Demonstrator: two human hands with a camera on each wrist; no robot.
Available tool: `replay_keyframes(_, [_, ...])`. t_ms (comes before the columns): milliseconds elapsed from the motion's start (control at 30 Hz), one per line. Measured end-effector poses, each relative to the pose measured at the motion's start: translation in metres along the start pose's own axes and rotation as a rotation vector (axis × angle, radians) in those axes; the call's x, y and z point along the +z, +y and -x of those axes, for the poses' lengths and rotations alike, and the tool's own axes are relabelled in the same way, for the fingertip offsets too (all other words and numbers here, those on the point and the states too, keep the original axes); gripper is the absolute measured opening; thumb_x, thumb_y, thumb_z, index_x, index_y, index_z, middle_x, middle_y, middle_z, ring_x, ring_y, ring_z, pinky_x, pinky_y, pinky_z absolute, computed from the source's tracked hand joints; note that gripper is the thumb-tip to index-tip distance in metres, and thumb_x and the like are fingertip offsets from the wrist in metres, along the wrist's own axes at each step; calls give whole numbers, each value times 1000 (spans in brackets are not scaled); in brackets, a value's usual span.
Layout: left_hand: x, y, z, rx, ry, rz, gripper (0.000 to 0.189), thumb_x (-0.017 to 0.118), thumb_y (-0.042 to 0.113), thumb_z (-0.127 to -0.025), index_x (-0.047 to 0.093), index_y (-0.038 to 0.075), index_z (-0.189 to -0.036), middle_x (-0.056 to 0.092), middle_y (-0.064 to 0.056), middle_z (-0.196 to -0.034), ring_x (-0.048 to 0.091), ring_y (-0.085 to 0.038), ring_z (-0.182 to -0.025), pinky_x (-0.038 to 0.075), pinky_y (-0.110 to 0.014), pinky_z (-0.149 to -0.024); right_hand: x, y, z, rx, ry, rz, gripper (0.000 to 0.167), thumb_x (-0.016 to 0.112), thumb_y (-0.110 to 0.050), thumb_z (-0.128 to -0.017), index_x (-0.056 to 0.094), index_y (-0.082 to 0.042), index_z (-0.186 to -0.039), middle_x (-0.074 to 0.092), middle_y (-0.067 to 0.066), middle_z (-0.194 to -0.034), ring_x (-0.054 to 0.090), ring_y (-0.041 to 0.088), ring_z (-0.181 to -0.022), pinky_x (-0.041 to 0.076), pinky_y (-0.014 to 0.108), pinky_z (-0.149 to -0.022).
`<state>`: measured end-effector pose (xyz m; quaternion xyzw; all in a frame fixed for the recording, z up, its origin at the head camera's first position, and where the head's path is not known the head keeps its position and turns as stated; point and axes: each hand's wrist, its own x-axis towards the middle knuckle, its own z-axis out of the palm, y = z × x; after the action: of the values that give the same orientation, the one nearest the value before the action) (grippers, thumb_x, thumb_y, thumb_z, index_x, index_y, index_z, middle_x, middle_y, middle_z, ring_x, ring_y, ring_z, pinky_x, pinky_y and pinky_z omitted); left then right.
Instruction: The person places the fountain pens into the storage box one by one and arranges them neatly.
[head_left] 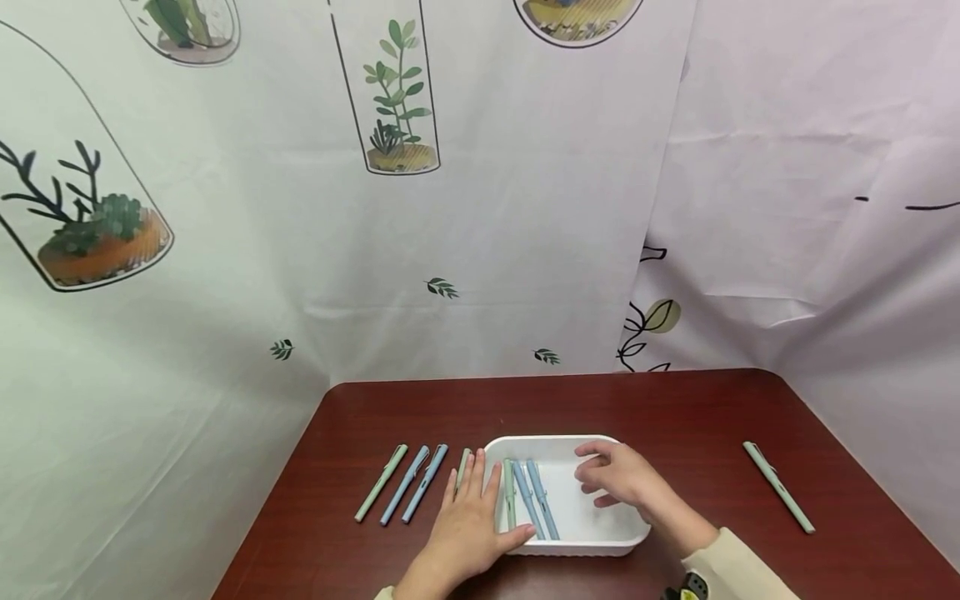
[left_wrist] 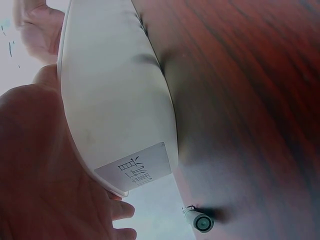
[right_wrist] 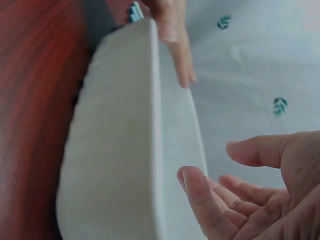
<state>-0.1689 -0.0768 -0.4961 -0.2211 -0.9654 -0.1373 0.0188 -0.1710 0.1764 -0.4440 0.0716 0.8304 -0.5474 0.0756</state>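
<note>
A white tray (head_left: 592, 547) stands near the table's front, with a green pen (head_left: 510, 493) and two blue pens (head_left: 528, 500) lying in its left part. Over the tray's left rim my left hand (head_left: 468, 525) lies with straight, spread fingers, its thumb along the front rim. My right hand (head_left: 617, 477) hovers above the tray's right side, fingers loosely bent and nothing between them. In the right wrist view a gap shows between the right thumb and fingers (right_wrist: 200, 197). Partly hidden behind the left hand, another green pen (head_left: 463, 467) lies on the table.
Left of the tray lie a green pen (head_left: 381, 483) and two blue pens (head_left: 406, 485) side by side. A pale green pen (head_left: 778, 487) lies far right on the dark red table (head_left: 697, 417). Patterned cloth (head_left: 480, 250) hangs behind and beside the table.
</note>
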Motion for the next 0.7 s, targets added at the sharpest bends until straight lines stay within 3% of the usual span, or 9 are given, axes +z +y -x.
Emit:
replay_keyframes(200, [-1, 0, 0, 1, -2, 15, 103, 57, 76, -85, 36, 6, -157, 21, -23, -165, 16, -39, -154, 17, -60, -121, -22, -4, 4, -16, 0, -20, 42, 70, -5, -92, 60, 5, -131, 72, 20, -108, 73, 34, -94, 62, 44, -69])
replay_keyframes(700, [-3, 0, 1, 5, -13, 9, 103, 56, 76, -86, 34, 6, -158, 18, -22, -166, 14, -39, -155, 16, -60, -122, -77, 2, 12, -82, -11, -24, 51, 68, -9, -95, 50, 11, -138, 64, 31, -124, 70, 39, -105, 61, 47, -79])
